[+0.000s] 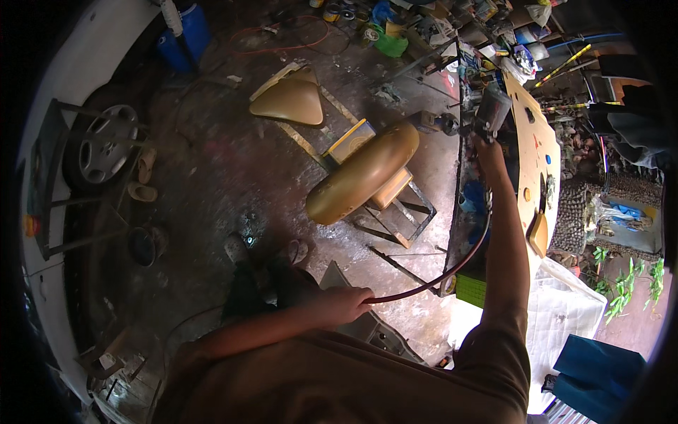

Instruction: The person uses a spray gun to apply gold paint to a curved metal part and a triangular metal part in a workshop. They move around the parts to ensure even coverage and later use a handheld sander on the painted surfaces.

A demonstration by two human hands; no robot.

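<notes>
My left hand (351,304) is closed round a dark red air hose (452,271) in front of my body. The hose curves up to the right towards my outstretched right hand (487,150). That hand grips a spray gun (493,109) with a greyish cup on top, raised near the cluttered bench. To its left, a long rounded gold part (367,173), shaped like a fender, rests tilted across a metal stand (404,230). Farther back on the same frame lies a smaller, roughly triangular gold panel (289,100). Neither hand touches these gold parts.
A tan panel with holes (542,152) stands right of my right arm. Bottles, bags and cans crowd the back right. A wheel (106,148), sandals (145,177) and a blue jug (185,39) are at left. A green crate (471,290) sits below the bench.
</notes>
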